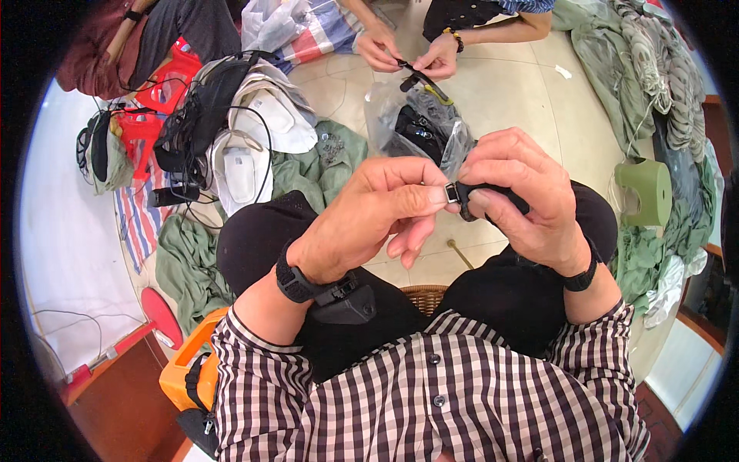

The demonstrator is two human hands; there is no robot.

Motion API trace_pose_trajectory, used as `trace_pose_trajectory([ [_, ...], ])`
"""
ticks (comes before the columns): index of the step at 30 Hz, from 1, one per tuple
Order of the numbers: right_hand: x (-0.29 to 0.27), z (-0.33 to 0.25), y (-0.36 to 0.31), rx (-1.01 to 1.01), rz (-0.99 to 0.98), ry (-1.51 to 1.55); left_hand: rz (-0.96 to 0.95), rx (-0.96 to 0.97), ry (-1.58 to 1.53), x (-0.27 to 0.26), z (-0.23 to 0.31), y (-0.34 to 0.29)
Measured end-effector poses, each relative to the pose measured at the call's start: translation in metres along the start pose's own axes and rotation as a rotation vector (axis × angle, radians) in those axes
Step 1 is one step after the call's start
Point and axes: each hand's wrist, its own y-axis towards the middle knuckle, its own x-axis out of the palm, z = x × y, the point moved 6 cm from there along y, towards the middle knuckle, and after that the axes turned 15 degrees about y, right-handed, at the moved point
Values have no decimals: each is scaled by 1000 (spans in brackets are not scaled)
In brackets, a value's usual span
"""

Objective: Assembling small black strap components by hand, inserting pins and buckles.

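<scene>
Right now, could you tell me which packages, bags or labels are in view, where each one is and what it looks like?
Clear plastic bag: on the floor past the left hand and right hand, crumpled, holding dark parts.
White plastic bag: top, left of centre, crumpled, on striped cloth.
Labels or screens: none that I can make out.

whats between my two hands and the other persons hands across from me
In the head view, a clear plastic bag of black straps and buckles sits on the tiled floor between your hands and the other person's hands.
</scene>
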Motion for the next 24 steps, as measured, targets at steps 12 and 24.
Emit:
trace_pose_trajectory([
  [12,7,-5,-2,-72,24,-105,87,9,149,2,8,-2],
  [24,11,-1,1,-17,-23,-113,167,19,167,-1,3,-1],
])
